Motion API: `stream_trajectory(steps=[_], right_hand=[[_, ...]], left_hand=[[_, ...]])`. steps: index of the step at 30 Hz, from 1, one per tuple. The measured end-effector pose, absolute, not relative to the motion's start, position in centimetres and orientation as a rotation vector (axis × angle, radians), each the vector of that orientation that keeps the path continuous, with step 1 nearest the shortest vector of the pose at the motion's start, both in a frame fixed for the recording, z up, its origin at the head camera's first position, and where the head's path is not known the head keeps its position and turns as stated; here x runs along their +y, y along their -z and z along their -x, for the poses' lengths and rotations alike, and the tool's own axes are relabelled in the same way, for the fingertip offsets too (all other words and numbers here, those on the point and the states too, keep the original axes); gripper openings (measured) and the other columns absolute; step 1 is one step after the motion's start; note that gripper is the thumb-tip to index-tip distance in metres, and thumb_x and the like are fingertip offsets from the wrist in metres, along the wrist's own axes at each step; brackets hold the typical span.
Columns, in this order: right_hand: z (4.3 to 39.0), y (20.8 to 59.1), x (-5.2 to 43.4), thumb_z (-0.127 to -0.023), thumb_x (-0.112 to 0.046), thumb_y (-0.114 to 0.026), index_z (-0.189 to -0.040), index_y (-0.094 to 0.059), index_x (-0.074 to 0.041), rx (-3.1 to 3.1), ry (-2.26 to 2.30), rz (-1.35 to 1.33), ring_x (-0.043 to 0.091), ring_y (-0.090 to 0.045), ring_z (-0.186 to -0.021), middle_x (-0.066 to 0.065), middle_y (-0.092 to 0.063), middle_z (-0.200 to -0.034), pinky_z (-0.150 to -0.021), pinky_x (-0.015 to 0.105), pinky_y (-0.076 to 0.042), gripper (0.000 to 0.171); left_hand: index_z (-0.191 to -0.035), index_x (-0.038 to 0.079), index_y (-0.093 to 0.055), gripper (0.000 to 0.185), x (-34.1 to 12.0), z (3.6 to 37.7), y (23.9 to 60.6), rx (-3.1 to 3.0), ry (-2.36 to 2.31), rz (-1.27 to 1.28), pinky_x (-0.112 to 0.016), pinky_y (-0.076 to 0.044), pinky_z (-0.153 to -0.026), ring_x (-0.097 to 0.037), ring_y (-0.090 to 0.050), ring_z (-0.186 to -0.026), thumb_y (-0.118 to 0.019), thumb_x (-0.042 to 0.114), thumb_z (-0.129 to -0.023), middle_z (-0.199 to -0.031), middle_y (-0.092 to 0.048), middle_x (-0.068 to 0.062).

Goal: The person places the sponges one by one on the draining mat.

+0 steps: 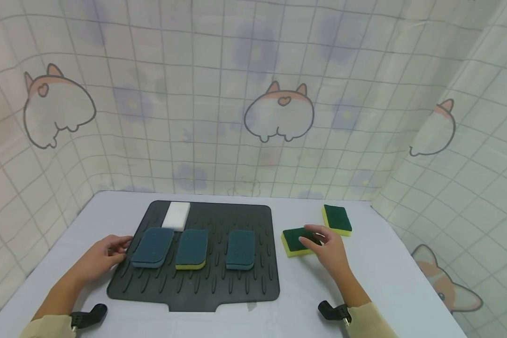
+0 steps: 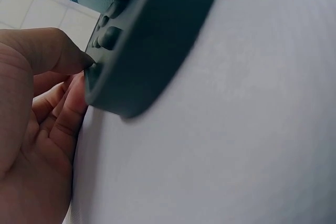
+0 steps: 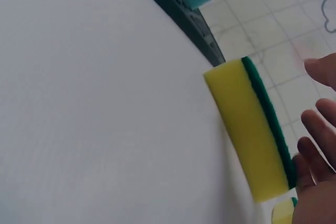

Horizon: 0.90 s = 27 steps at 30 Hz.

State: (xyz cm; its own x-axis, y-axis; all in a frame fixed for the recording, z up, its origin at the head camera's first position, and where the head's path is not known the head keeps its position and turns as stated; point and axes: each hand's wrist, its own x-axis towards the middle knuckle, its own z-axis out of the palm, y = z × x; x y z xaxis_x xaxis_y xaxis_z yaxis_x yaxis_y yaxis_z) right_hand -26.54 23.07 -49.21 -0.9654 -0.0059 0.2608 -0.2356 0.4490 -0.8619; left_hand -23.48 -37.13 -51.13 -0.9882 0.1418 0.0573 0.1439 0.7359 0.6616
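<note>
At the left edge of a dark grey ridged mat (image 1: 194, 293), my left hand (image 1: 103, 256) pinches the rim. In the left wrist view its thumb (image 2: 58, 51) lies over the raised mat edge (image 2: 142, 51), with fingers along the outer side. My right hand (image 1: 334, 251) hovers at a yellow sponge with a green scouring top (image 1: 293, 239), to the right of the mat. Thumb and fingers are spread apart above that sponge's right part. The right wrist view shows its thick yellow side (image 3: 247, 129) on the table, the fingers beside its green layer.
On the mat lie two blue sponges (image 1: 153, 246) (image 1: 240, 249), a dark-topped yellow sponge (image 1: 192, 249) between them, and a white sponge (image 1: 176, 216) behind. Another green-and-yellow sponge (image 1: 337, 219) lies farther back on the white table (image 1: 287, 310). A patterned curtain (image 1: 219, 103) surrounds the table.
</note>
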Motion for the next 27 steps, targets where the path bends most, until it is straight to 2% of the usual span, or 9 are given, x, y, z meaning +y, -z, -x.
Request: stream_trajectory(steps=[9,18,22,27], right_hand=[[26.3,50.1,24.3,-0.082,-0.026,-0.086,-0.132,-0.065,-0.005,-2.508,-1.512,-0.187,0.027,-0.049,-0.141,0.011,-0.06,-0.146,-0.117,0.048,-0.039,0.058],[26.8,50.7,25.1,-0.081,-0.026,-0.088,-0.149,-0.05,-0.008,-2.655,-1.502,-0.185,0.035,-0.035,-0.151,0.014,-0.042,-0.161,-0.118,0.049,-0.035,0.08],[26.9,50.7,25.4,-0.081,-0.025,-0.087,-0.153,-0.043,-0.008,-2.698,-1.522,-0.198,0.039,-0.034,-0.152,0.016,-0.037,-0.163,-0.119,0.051,-0.034,0.086],[27.1,50.7,25.9,-0.082,-0.027,-0.087,-0.157,-0.038,-0.008,-2.744,-1.506,-0.222,0.043,-0.037,-0.149,0.021,-0.034,-0.164,-0.117,0.054,-0.036,0.092]], left_hand=[[-0.14,-0.008,-0.055,0.05,-37.1,23.5,51.2,-2.923,1.122,0.254,-0.022,-0.05,-0.075,-0.002,-0.051,-0.091,-0.063,0.001,-0.091,-0.119,-0.062,-0.017],[-0.139,-0.009,-0.056,0.049,-37.0,23.3,50.9,-2.927,1.11,0.239,-0.022,-0.05,-0.073,-0.009,-0.053,-0.091,-0.064,0.001,-0.092,-0.117,-0.062,-0.017],[-0.139,-0.009,-0.055,0.049,-36.9,23.3,50.8,-2.93,1.106,0.233,-0.023,-0.049,-0.072,-0.013,-0.054,-0.091,-0.064,0.001,-0.092,-0.116,-0.063,-0.017],[-0.139,-0.01,-0.055,0.049,-36.8,23.3,50.7,-2.935,1.093,0.222,-0.023,-0.049,-0.071,-0.01,-0.053,-0.091,-0.064,0.001,-0.092,-0.116,-0.063,-0.017]])
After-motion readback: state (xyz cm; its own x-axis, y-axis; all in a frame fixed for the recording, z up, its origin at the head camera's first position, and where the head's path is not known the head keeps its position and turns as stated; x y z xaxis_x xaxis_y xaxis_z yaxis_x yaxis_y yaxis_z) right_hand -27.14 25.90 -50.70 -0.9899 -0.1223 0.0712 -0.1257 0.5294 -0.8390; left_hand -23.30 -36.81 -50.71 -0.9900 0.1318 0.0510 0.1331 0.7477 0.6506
